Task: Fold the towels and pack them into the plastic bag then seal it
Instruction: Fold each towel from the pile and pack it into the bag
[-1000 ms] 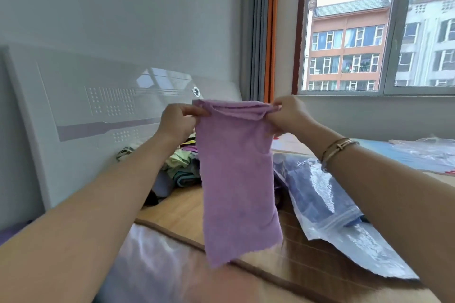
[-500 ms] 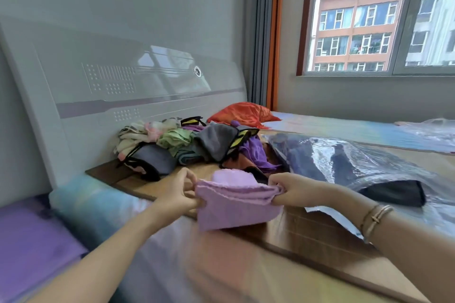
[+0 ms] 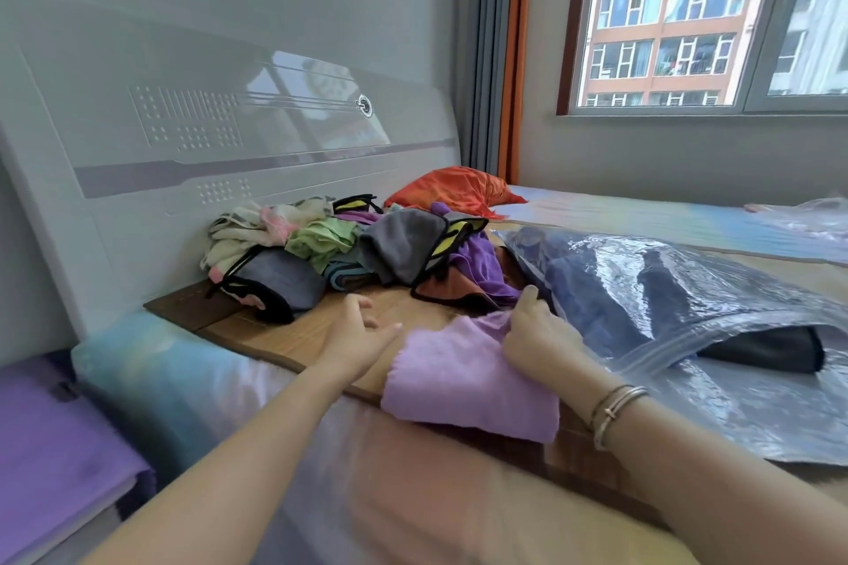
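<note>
A folded lilac towel (image 3: 463,381) lies on the bamboo mat (image 3: 293,335) near the front edge of the bed. My right hand (image 3: 537,335) grips the towel's far right corner. My left hand (image 3: 360,335) hovers just left of the towel with relaxed fingers and holds nothing. To the right lies a large clear plastic bag (image 3: 688,303) with dark folded cloth inside, its mouth facing me. A heap of unfolded towels (image 3: 348,248) in grey, green, purple and cream sits behind the hands, against the headboard.
A white headboard (image 3: 220,161) rises at the left. An orange pillow (image 3: 454,193) lies behind the heap. Another crumpled plastic bag (image 3: 817,216) sits far right under the window. A purple surface (image 3: 50,450) lies beside the bed at lower left.
The lilac towel came down from hanging in the air onto the mat, folded over. My left hand has let go of it; my right hand still grips its corner.
</note>
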